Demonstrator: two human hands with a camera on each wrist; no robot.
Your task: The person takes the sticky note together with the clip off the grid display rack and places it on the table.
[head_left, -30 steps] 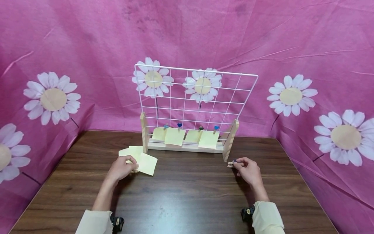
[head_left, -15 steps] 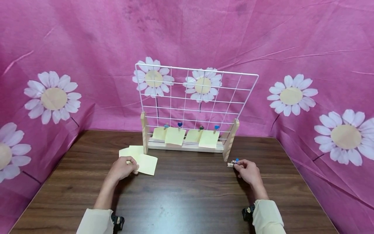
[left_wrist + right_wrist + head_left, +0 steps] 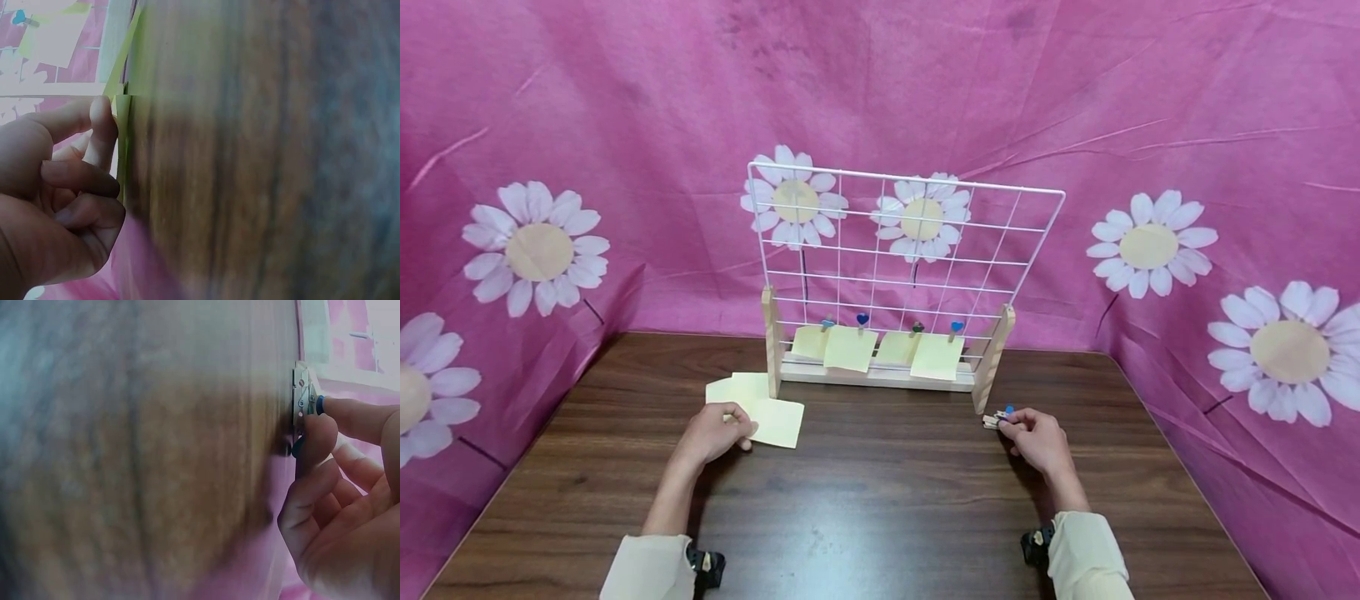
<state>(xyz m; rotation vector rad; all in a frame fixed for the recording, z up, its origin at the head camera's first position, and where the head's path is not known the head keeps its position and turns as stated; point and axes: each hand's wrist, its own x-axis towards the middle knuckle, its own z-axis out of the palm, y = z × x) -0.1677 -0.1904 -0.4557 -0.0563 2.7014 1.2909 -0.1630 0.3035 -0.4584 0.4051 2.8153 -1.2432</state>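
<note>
My left hand (image 3: 721, 432) rests by several loose yellow sticky notes (image 3: 739, 386) left of the stand. Its thumb and forefinger pinch the edge of the front sticky note (image 3: 781, 423), which lies low over the table. In the left wrist view, the note's thin edge (image 3: 123, 144) shows beside the fingertips. My right hand (image 3: 1039, 440) is at the stand's right foot, pinching a small wooden clothespin (image 3: 992, 422) with a blue ornament (image 3: 1009, 410). The right wrist view shows small clothespins (image 3: 301, 400) close together at the fingertips; how many is partly hidden.
A white wire grid (image 3: 902, 177) stands in a wooden base (image 3: 880, 381) at the back of the brown table (image 3: 850, 517). Several sticky notes (image 3: 850, 348) hang from its lower wires by clothespins with blue and dark ornaments. A pink flowered cloth (image 3: 647, 100) surrounds the table.
The front sticky note has lowered slightly at the left hand. At the right hand, the blue ornament has come into view above the fingertips; both hands otherwise stay nearly in place.
</note>
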